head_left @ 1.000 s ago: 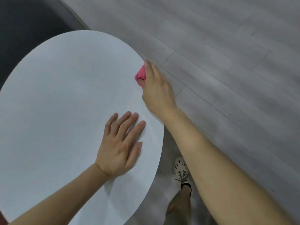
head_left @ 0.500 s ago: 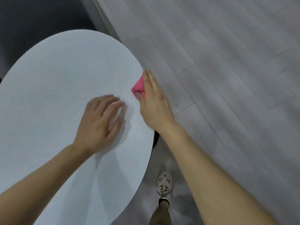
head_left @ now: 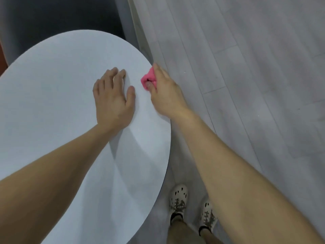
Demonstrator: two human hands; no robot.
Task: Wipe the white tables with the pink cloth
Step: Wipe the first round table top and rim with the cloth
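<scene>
The thumb tip of the right hand [head_left: 165, 92] digs into a fold of the cloth [head_left: 148, 79], and the forefinger lies straight along the cloth's far side, so the pink wad is pinched between the two. The other fingers of that hand are hidden under its back; how they lie I cannot tell. The cloth is bunched small and shows only on the thumb side of the hand. It sits on the table [head_left: 52, 106] right at the right edge, towards the far side, touching the top.

Just beside it, towards the middle of the table, the left hand [head_left: 112, 97] rests palm down on the white top. Its fingers are close together and point away from the person, with the thumb spread out towards the cloth but apart from it.

Both bare forearms reach in from the near side, the right one passing over the table's right edge. The table is round. To its right lies a grey plank floor [head_left: 246, 71], where two white clogs [head_left: 178, 198] stand near the table's near right edge.
</scene>
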